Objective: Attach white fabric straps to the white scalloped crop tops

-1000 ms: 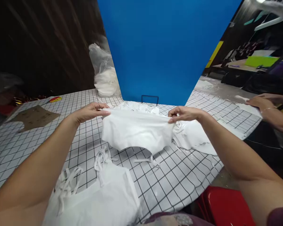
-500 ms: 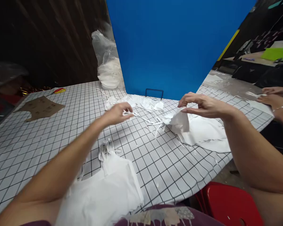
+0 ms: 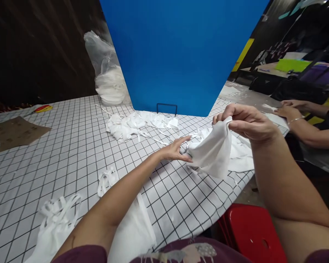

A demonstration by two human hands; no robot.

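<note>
My right hand [image 3: 246, 120] pinches the top of a white cloth piece [image 3: 212, 153] and holds it up over the gridded table [image 3: 57, 146]; the cloth hangs down in folds. My left hand [image 3: 178, 149] reaches across with fingers apart, its tips touching the cloth's lower left edge. Under the hanging cloth lies a stack of white fabric pieces [image 3: 242, 159] near the table's right edge. A heap of white pieces with straps [image 3: 131, 124] rests farther back by the blue panel [image 3: 175, 54].
White strapped pieces [image 3: 57, 219] lie at the near left under my left arm. A plastic bag of white goods [image 3: 106, 80], a brown cardboard shape [image 3: 13, 131] and red scissors [image 3: 42, 108] sit at the back left. Another person's hands [image 3: 293, 109] work at the right. A red stool [image 3: 252, 233] stands below.
I let go of the spread cloth with my left hand; my right hand carried it rightward and raised it. My left hand then swung over to touch its lower edge.
</note>
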